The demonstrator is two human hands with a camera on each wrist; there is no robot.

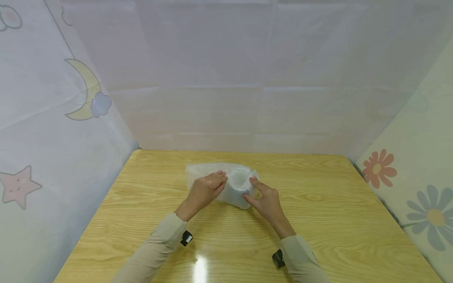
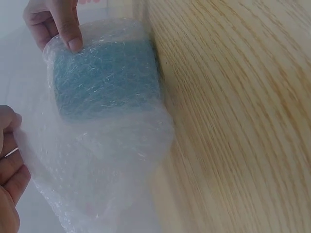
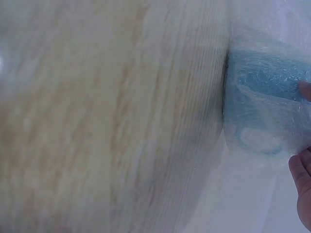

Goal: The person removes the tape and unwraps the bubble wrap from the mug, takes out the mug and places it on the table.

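Note:
A blue rounded object (image 2: 107, 80) sits inside clear bubble wrap (image 1: 203, 169) near the back of the wooden table. From above, a pale round end shows through the film; its exact kind is hidden by the wrapping. My right hand (image 1: 269, 200) grips the wrapped object at its right side, thumb on the near face and fingers round the end. On the other side, my left hand (image 1: 209, 188) pinches the wrap at its raised edge, fingertips right at the film in the left wrist view. A loose length of wrap extends left past that hand.
The wooden table (image 1: 318, 212) has a pale wall sheet (image 1: 219, 110) behind it. Decorated sheets stand at both sides, with a moon (image 1: 88, 88) and star on the left and flowers (image 1: 378, 169) on the right. Each sleeved wrist carries a small black camera (image 1: 186, 238).

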